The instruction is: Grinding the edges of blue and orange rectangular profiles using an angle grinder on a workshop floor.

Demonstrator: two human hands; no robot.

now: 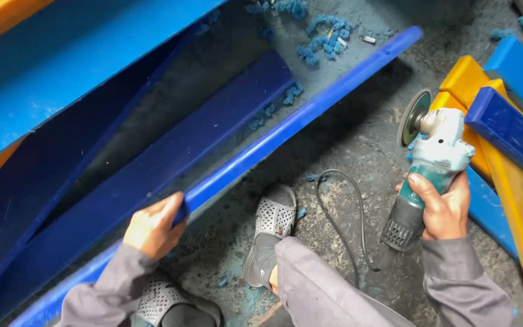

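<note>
Fingers of left hand (152,229) clamp the long bright-blue rigid plastic strip (298,118) lying diagonally on the floor; looks stiff, light, best held mid-edge. Right hand (446,209) grips the teal angle grinder (431,163) body: heavier, disc clear.

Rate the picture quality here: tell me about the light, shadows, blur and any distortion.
Head view: soft, even daylight, no hard glare; the long blue strip throws a dim shadow onto the grey floor. The left hand and the right hand on the grinder look fairly sharp, the disc only slightly soft. The strip bows a little, which may be wide-lens distortion.
</note>
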